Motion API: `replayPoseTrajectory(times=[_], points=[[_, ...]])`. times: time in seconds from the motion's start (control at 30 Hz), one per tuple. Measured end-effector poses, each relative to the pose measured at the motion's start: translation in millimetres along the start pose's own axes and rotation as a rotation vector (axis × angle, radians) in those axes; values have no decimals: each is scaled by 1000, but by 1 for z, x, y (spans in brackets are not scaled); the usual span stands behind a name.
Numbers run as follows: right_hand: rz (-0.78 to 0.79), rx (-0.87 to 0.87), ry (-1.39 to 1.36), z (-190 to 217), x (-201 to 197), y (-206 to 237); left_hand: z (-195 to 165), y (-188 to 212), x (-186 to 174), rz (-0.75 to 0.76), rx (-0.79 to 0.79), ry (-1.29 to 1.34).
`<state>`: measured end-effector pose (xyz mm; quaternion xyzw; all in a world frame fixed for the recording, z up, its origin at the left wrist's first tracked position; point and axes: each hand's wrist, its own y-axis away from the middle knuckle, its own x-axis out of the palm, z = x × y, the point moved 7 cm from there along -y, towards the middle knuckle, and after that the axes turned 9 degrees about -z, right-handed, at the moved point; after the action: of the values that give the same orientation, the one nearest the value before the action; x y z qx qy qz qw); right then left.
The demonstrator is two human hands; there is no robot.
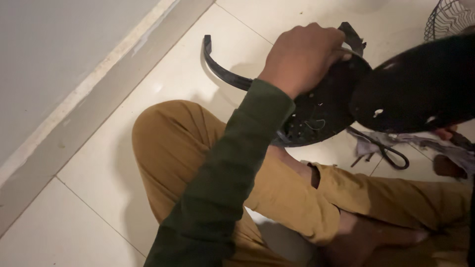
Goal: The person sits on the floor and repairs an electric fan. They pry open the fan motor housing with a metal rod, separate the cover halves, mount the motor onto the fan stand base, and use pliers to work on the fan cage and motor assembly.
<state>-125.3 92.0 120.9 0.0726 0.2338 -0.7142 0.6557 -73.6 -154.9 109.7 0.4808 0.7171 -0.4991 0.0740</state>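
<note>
The left hand (303,57) was clenched over the rim of a round black fan housing (321,111), held above the knee. The right hand's (445,132) grip could not be determined. Scissors (383,152) lay on the tiled floor (173,69) nearby.

Bare floor tiles (99,198) lie open from seven to eleven o'clock, up to the wall skirting (74,109). At one to three o'clock the black fan housing (420,84), wire grille (448,17) and pliers (383,153) crowd the way; the bent knee (168,138) blocks the centre.
</note>
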Motion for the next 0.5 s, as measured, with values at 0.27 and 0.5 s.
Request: replayPoseTrajectory(times=[0.27,0.5], points=[[-173,199,-368,-92,-18,63,-2,-5,-4,-59,-4,-41],[-56,-162,408,-64,-66,44,-8,-12,-14,-36,15,-66]])
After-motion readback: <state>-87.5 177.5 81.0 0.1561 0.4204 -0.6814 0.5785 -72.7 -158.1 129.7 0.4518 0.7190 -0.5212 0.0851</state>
